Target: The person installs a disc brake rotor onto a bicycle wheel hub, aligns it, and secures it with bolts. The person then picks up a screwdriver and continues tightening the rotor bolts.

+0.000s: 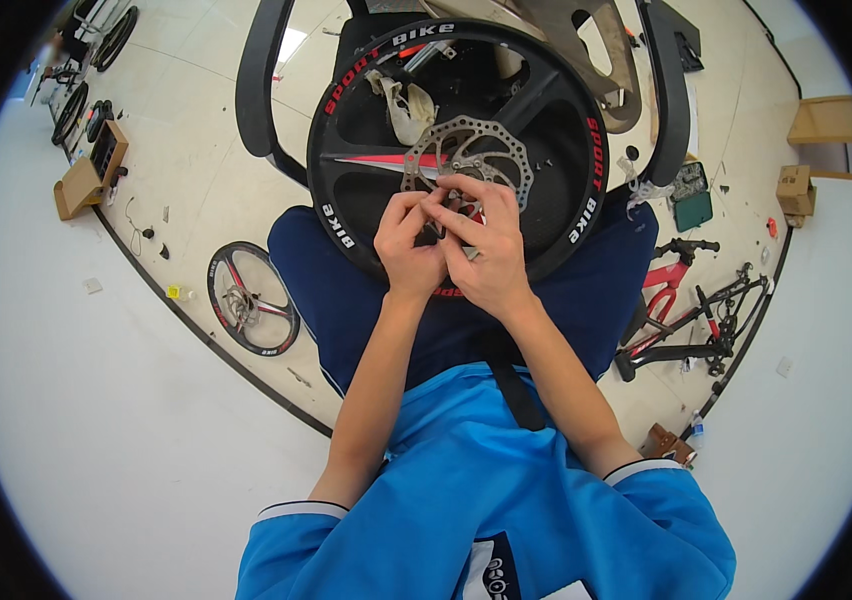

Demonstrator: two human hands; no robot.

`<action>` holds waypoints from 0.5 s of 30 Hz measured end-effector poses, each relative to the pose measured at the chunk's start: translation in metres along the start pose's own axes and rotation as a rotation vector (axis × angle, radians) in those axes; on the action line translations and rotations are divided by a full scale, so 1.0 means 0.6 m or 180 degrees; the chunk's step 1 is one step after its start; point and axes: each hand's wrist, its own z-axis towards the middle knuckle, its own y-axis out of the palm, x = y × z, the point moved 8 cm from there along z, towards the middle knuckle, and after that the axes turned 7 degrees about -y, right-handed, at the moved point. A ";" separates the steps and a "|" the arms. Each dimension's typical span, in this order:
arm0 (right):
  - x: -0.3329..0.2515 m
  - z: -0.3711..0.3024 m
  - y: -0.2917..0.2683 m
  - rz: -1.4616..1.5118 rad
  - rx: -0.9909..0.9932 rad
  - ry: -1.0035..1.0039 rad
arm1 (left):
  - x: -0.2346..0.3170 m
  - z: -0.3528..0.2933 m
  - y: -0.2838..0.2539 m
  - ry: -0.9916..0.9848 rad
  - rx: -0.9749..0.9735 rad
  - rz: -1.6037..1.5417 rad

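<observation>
Silver perforated metal brake disc (476, 160), just beyond the fingers; left hand (412, 250) and right hand (493, 245) fingertips drawn together, exact closure and contents indiscernible, best kept steady

The black bike wheel (536, 98) lies on its side over the person's dark blue legs (301, 275), with a red and silver patch on one wide spoke and red and white letters around its rim, and a round metal disc (469, 127) full of little holes sits over its middle.
</observation>
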 end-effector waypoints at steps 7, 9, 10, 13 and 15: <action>0.009 -0.004 -0.009 0.0166 0.0140 0.0375 | -0.012 -0.004 -0.002 -0.0144 0.0219 -0.0030; 0.015 -0.008 -0.016 0.0154 0.0232 0.0422 | -0.009 0.000 -0.004 -0.0181 0.0319 -0.0037; 0.015 -0.010 -0.018 0.0142 0.0279 0.0386 | -0.008 0.002 -0.004 -0.0200 0.0368 -0.0041; 0.015 -0.013 -0.023 0.0149 0.0410 0.0331 | -0.005 0.007 -0.008 0.0099 0.0323 0.0072; 0.013 -0.013 -0.020 0.0226 0.0478 0.0356 | -0.014 0.005 -0.008 -0.0003 0.0319 0.0051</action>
